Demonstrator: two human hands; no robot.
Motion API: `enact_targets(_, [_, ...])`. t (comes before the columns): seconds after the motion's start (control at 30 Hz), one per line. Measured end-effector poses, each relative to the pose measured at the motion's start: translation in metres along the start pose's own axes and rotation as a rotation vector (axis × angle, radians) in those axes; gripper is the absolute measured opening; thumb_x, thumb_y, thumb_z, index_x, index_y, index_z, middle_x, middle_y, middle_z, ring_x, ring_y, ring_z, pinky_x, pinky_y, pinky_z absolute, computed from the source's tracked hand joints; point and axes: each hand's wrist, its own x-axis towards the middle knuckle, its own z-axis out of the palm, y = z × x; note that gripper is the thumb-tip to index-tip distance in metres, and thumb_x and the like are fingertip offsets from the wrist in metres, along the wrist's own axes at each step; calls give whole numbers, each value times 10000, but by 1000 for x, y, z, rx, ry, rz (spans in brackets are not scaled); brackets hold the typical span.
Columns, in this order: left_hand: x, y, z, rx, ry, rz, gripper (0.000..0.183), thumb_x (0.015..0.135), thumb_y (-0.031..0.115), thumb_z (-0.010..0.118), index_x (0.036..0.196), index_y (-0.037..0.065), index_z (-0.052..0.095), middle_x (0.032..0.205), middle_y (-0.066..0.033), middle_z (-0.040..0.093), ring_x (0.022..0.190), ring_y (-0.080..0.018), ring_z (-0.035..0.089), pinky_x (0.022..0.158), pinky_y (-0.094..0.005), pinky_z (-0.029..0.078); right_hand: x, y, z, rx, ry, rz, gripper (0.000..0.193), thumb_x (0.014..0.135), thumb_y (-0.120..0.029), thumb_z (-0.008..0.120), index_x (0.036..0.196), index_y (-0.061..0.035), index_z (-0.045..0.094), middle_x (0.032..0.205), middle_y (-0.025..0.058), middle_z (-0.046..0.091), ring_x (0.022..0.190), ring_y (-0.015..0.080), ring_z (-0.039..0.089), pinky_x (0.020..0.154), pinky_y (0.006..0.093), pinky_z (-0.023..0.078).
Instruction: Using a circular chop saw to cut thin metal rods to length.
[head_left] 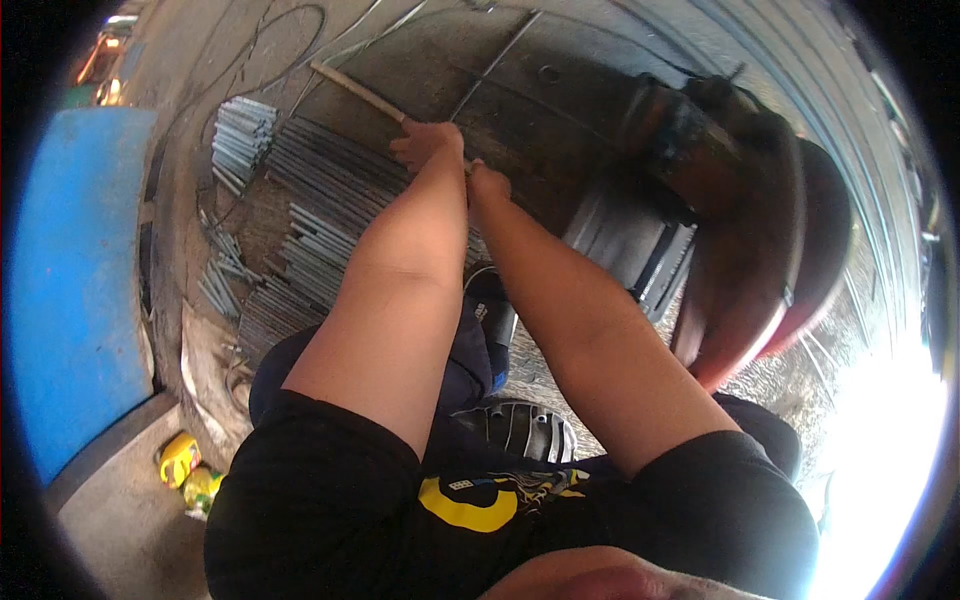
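Both my arms reach forward over a dirty floor. My left hand (428, 146) is closed around a long, pale wooden stick (358, 92), which slants up to the left. Closer in, my right hand (488, 184) is closed at the stick's lower end, mostly hidden behind my left wrist. Beyond the hands a thin dark metal rod (495, 66) runs away to the upper right; whether it touches my left hand I cannot tell. Beneath my left forearm lie long dark metal rods (330, 160) side by side, with shorter grey rods (318, 243) nearer me.
A bundle of short pale rods (243, 135) lies at the far left, beside loose cables. On the right stands a dark machine with a rounded reddish guard (770, 250). A blue panel (75, 270) rises at left, with yellow bottles (180, 460) near it.
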Motion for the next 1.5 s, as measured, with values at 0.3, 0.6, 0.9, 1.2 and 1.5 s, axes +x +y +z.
enact_targets(0.3, [-109,-58,11,152,-482,617,416,848,261,414,1067,1,654,1195,-210,588,1125,-357,562,960,-425,440,-168,7,-206,-1087,-268,-918,431,843,-383,554,1046,-8,613,1031,229,647,991,373,621,858,473,472])
enact_targets(0.6, [-267,-180,71,-66,-950,45,365,882,292,421,1075,27,580,977,-205,649,868,-347,648,776,-482,518,-200,83,-398,-1397,-55,-980,463,817,-325,623,1210,-99,526,1169,177,560,1072,368,568,894,458,469])
enact_targets(0.9, [-291,-183,128,-863,-1534,-359,277,958,227,342,1053,57,540,994,-121,601,900,-265,621,773,-437,527,-148,86,-386,-1302,-118,-1063,441,866,-303,578,1264,-139,479,1113,178,569,984,388,599,815,477,496])
enact_targets(1.2, [-288,-182,127,-887,-1470,-501,181,987,190,388,981,91,539,944,-73,609,869,-232,609,787,-396,518,-123,88,-397,-1246,-83,-1124,196,845,-209,534,992,-130,638,969,125,656,881,313,650,745,434,518])
enact_targets(1.5, [-317,-182,83,-458,-888,330,313,802,129,700,1061,69,535,1002,-98,615,945,-272,605,839,-462,513,-107,111,-415,-1265,179,-1067,269,844,-182,507,1091,-117,593,945,145,637,855,339,649,735,464,521])
